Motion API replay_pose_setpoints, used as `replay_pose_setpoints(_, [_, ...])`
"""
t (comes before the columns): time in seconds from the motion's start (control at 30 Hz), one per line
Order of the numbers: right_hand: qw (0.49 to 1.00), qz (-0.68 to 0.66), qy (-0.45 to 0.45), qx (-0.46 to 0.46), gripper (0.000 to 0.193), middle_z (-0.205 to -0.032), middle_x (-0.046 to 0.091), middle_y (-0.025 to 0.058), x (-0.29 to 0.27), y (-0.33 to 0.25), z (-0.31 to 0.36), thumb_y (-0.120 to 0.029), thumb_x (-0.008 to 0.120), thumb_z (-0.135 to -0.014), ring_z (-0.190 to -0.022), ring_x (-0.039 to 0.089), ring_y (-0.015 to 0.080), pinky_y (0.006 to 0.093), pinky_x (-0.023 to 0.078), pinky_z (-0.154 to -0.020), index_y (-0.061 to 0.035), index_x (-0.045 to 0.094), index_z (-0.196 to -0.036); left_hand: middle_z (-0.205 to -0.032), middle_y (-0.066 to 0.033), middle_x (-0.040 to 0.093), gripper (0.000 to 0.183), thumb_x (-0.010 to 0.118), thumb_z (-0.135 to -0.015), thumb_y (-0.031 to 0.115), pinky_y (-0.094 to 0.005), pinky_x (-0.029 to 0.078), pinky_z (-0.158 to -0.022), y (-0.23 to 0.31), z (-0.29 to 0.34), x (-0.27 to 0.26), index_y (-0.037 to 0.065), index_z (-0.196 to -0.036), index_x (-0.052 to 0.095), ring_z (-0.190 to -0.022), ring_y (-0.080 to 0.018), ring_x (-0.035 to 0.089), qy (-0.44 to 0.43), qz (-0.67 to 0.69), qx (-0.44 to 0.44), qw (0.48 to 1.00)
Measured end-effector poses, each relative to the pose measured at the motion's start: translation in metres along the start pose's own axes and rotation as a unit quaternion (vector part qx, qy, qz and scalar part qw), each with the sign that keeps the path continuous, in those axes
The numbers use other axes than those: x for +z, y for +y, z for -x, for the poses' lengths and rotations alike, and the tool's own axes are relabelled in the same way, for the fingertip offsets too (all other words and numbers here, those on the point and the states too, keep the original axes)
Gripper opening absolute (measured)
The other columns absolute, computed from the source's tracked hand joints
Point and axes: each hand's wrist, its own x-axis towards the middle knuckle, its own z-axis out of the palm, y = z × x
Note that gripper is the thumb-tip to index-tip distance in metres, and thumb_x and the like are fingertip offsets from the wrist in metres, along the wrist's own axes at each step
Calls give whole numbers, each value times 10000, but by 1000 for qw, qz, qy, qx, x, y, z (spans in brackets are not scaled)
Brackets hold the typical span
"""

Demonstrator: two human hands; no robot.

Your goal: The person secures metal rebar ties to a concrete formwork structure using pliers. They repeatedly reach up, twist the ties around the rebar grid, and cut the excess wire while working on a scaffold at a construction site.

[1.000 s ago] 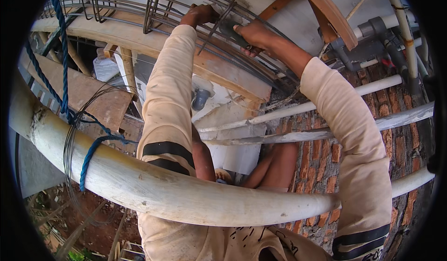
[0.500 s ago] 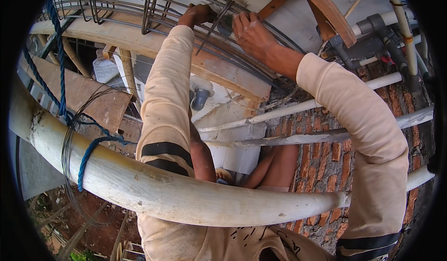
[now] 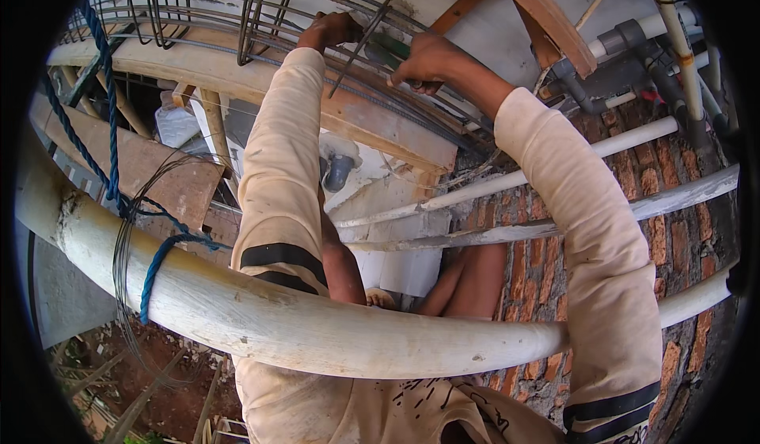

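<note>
My left hand (image 3: 332,30) is at the steel rebar cage (image 3: 273,18), its fingers curled closed beside a short upright bar (image 3: 362,47). What they pinch, if anything, is hidden. My right hand (image 3: 431,62) is closed just to the right of that bar, back of the hand up and fingers bent downward. A dark green piece (image 3: 389,47) shows between the two hands and runs toward the right fist; its kind cannot be made out. The cage's long bars and bent stirrups lie along a wooden board (image 3: 214,58).
A thick pale pole (image 3: 317,333) crosses in front of my body, with blue rope (image 3: 154,266) and a coil of thin wire (image 3: 123,278) on it. Thinner pipes (image 3: 491,187) run right past a brick wall (image 3: 546,286). A wooden beam (image 3: 546,17) and grey pipe fittings (image 3: 621,36) are at upper right.
My right hand has turned and closed, back up, shifting slightly right and down. The green piece now shows between the hands. The left hand stays nearly in place.
</note>
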Motion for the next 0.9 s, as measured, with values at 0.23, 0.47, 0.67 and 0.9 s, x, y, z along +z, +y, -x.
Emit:
replay_pose_setpoints(0.23, [783, 552, 194, -211, 608, -1274, 599, 220, 22, 2, 6, -164, 679, -834, -1035, 674, 360, 471, 570, -821, 56, 502, -1373, -1137, -76, 733, 310, 550, -880, 232, -516, 332, -1072, -6, -6, 9, 269, -1120, 742, -1133, -297, 658, 0, 5, -17, 1000])
replay_pose_setpoints(0.47, [706, 641, 184, -237, 322, -1075, 681, 166, 29, 8, -5, -232, 586, -902, -947, 671, 327, 525, 552, -723, -22, 721, -1105, -1220, -79, 711, 423, 523, -891, 128, -447, 280, -1145, -10, -9, 12, 315, -1203, 738, -1197, -270, 630, -13, 12, -26, 1000])
replay_pose_setpoints(0.67, [992, 93, 18, -82, 441, -750, 662, 130, -5, 0, -10, -328, 472, -1031, -603, 634, 191, 336, 534, -495, 50, 655, -897, -1246, -68, 703, 499, 499, -879, 81, -430, 279, -1156, -14, -15, 14, 344, -1243, 717, -1182, -274, 639, -16, 28, -37, 999])
replay_pose_setpoints(0.9, [997, -7, -64, 29, 261, -795, 689, 153, -21, 0, 1, -216, 593, -949, -621, 682, 209, 331, 573, -517, 34, 642, -1008, -1135, -78, 736, 496, 556, -773, 93, -484, 467, -1020, -27, -23, 21, 262, -1212, 714, -1065, -300, 692, 1, 21, 22, 1000])
